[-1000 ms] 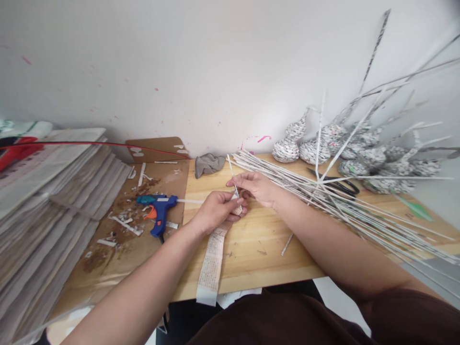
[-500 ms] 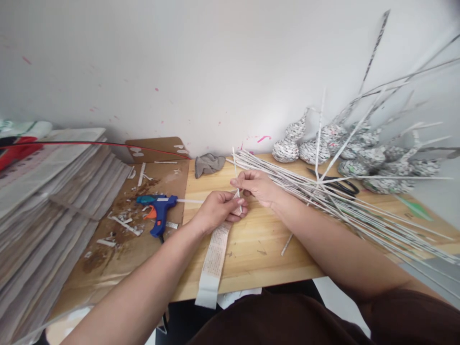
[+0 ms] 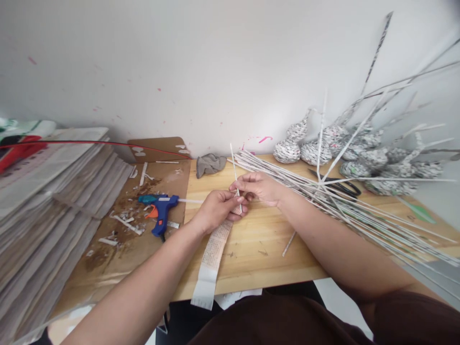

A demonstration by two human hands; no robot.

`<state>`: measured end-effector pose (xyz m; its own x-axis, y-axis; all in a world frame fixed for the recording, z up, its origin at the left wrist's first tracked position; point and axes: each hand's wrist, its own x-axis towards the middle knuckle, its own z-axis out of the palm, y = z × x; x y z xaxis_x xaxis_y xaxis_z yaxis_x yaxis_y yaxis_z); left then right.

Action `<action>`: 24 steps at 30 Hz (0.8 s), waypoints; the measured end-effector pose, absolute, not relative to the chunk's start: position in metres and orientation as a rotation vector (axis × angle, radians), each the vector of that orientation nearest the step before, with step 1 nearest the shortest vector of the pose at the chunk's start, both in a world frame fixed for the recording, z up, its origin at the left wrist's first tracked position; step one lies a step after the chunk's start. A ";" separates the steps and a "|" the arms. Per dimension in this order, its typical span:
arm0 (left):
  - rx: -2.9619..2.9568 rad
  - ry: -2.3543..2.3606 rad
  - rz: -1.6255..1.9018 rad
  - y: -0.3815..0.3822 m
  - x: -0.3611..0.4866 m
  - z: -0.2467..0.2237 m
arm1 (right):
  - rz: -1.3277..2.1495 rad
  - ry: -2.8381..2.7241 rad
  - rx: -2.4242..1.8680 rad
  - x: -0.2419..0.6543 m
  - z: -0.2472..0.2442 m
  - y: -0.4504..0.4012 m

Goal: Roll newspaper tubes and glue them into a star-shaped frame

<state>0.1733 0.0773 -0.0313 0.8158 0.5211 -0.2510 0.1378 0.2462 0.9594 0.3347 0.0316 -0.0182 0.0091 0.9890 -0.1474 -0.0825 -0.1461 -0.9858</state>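
Observation:
Over the wooden table, my left hand (image 3: 223,209) is closed on a strip of printed newspaper (image 3: 212,254), whose tail hangs down past the table's front edge. A thin white stick (image 3: 234,162) stands up out of the strip, leaning slightly left. My right hand (image 3: 257,187) meets the left one, its thumb and fingertips pinched around that stick just above the paper. The exact wrap of the paper round the stick is partly hidden by my fingers. To the right lies a bundle of rolled paper sticks (image 3: 287,179).
A blue glue gun (image 3: 162,214) lies on stained cardboard (image 3: 122,258) among paper scraps, left of a tall newspaper stack (image 3: 79,191)'s right side. A grey cloth (image 3: 211,165), black scissors (image 3: 347,187) and several woven paper gourds (image 3: 286,151) sit along the wall.
The stick now leans a little more to the left. My right hand has shifted slightly, and the strip's loose end has swung a little left. Both hands keep their hold.

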 end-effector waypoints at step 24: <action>1.326 0.553 0.250 0.080 0.173 -0.035 | 1.102 -1.110 -1.306 0.328 -0.021 0.032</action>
